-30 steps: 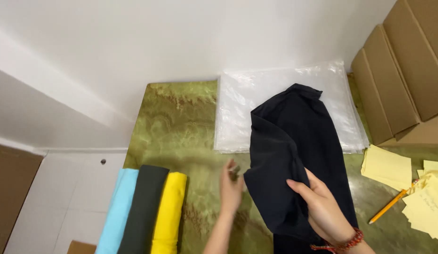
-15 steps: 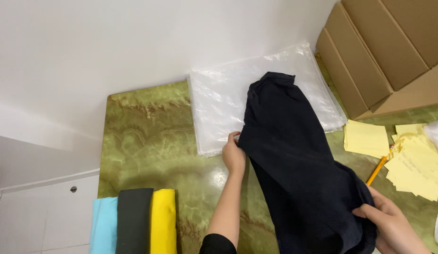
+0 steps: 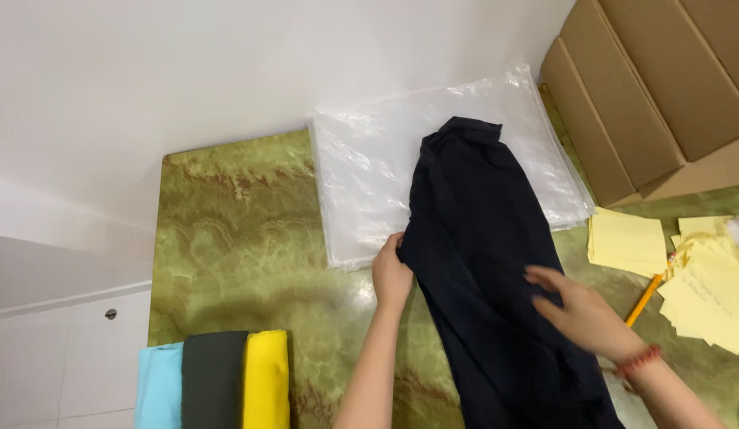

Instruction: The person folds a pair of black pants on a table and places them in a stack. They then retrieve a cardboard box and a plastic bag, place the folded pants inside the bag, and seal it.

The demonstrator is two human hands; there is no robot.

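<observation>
Between the two hands sits a dark navy, almost black garment (image 3: 480, 262), laid out long on a green marbled tabletop (image 3: 242, 238). It's a soft, matte fabric with a few loose folds running down its length, and the far end, away from the hands, looks like a collar or waistband, bunched up a bit. That far end lies on top of a stack of clear plastic bags (image 3: 369, 167), which sits just beyond the left hand's fingertips. The near end of the garment runs off the bottom of the view, so I can't see how long it really is.

Left hand (image 3: 391, 274) is pinching the left edge of the cloth, fingers curled round the hem right where the fabric meets the edge of the plastic. Right hand (image 3: 580, 306) is flat on top of the cloth, fingers spread and a bit blurred, palm down, not closed around anything. That wrist wears a red beaded bracelet (image 3: 638, 361). The hands are apart, with the width of the garment between them.

To the right of the right hand there's a yellow pencil (image 3: 644, 300) and some pale yellow paper slips (image 3: 627, 242), with brown cardboard boxes (image 3: 647, 95) further off beyond those. To the left of the left arm, closer to the body, are three folded cloths side by side: light blue (image 3: 157, 387), dark grey (image 3: 214, 380) and yellow (image 3: 266, 378).
</observation>
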